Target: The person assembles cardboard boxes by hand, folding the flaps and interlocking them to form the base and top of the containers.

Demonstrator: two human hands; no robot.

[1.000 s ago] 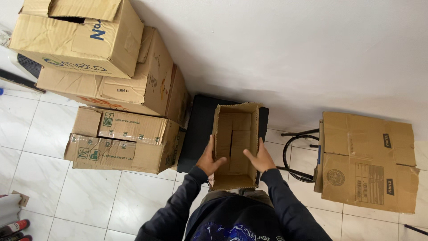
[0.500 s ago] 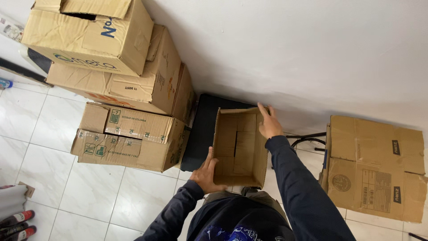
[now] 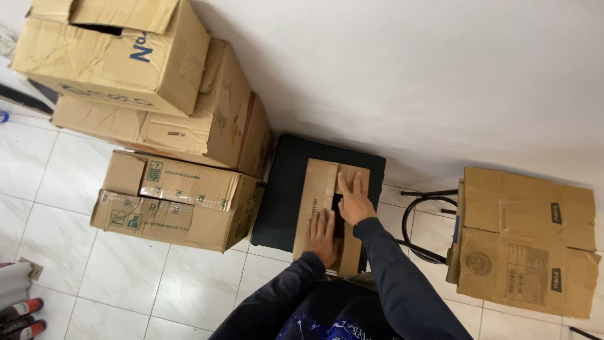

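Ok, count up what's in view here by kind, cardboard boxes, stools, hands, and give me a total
Cardboard boxes: 6 — the small box under the hands, four stacked at left, one at right
Black stool: 1
Hands: 2 — left hand, right hand
Total: 9

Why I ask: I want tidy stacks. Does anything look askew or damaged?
Yes. The top box of the left stack sits tilted, flap open and creased. The right box is crumpled. Both hands press the middle box's flaps.

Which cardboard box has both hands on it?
The small box on the black stool: left hand and right hand press its flaps; the rest sit untouched.
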